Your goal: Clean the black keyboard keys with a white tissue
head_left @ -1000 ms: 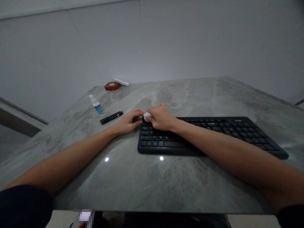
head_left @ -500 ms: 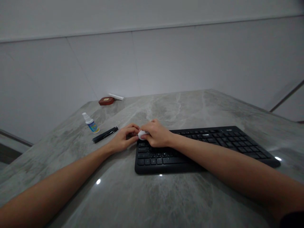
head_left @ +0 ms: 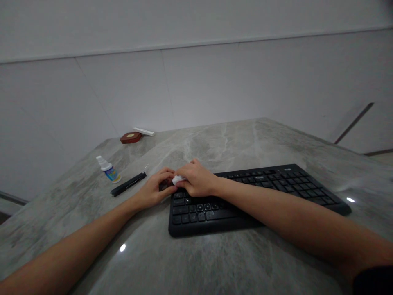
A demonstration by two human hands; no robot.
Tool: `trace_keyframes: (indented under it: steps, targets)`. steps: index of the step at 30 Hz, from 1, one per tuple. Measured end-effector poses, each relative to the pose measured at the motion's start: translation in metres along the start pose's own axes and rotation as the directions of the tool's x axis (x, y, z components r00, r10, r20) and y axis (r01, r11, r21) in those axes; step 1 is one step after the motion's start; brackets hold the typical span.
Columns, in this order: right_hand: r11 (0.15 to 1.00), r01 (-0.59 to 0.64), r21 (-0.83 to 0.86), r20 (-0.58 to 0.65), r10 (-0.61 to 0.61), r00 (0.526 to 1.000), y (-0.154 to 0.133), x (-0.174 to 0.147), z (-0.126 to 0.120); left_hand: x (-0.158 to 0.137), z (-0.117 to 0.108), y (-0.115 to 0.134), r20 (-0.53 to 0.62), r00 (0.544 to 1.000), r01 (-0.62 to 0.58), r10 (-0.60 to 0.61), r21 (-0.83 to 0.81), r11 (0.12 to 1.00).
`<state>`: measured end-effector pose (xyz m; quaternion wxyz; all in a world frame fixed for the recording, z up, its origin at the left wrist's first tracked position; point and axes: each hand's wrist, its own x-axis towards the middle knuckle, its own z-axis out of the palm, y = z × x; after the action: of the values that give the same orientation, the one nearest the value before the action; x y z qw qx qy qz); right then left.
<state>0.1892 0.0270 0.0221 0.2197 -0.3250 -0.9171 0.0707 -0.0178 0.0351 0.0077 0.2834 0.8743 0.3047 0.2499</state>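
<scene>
A black keyboard (head_left: 196, 225) lies flat on the grey marbled table, its far left corner under my hands. My right hand (head_left: 196, 179) is closed on a small wad of white tissue (head_left: 178, 179) and presses it at that corner, over the upper left keys. From the left, my left hand (head_left: 156, 188) curves its fingers and thumb round the same corner, gripping the keyboard's edge; its fingertips nearly meet the tissue and are partly hidden. Several keys near the space bar show light specks or wet spots.
Left of my left hand lies a black pen-like stick (head_left: 128, 184). Beyond it stands a small white-capped spray bottle (head_left: 109, 170) with a blue label. A reddish-brown case (head_left: 130, 137) and a white bar (head_left: 144, 131) lie by the wall at the back.
The whole view has shifted, so the table and everything on it appear further left and slightly lower. Both hands stay at the keyboard's corner, the tissue still in the right one.
</scene>
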Motion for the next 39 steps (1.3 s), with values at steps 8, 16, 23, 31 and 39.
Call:
trace_keyframes:
  steps: [8, 16, 23, 31, 39]
  targets:
    - [1.000, 0.003, 0.014, 0.020, -0.003, 1.000, -0.0018, -0.0005, -0.0037, -0.0010, -0.0002, -0.0005, 0.010, 0.999, -0.035, 0.035, -0.007, 0.999]
    - [1.000, -0.028, -0.010, 0.024, 0.028, 0.999, -0.0026, -0.0018, -0.0034, 0.0002, -0.0007, 0.0022, 0.040, 0.999, -0.001, 0.001, 0.015, 1.000]
    - [0.999, -0.024, -0.021, 0.026, 0.024, 0.999, -0.0015, -0.0035, -0.0045, 0.0001, 0.0002, 0.0026, 0.022, 1.000, 0.003, -0.004, 0.018, 1.000]
    - [0.997, -0.057, -0.059, 0.020, 0.059, 0.998, -0.0020, -0.0009, -0.0033, -0.0004, -0.0012, -0.0042, -0.003, 1.000, 0.016, -0.017, -0.108, 0.994]
    - [0.996, 0.070, -0.063, 0.018, -0.069, 0.997, -0.0013, -0.0012, 0.0006, -0.0004, -0.0027, -0.0023, 0.037, 0.999, 0.011, -0.006, -0.138, 0.990]
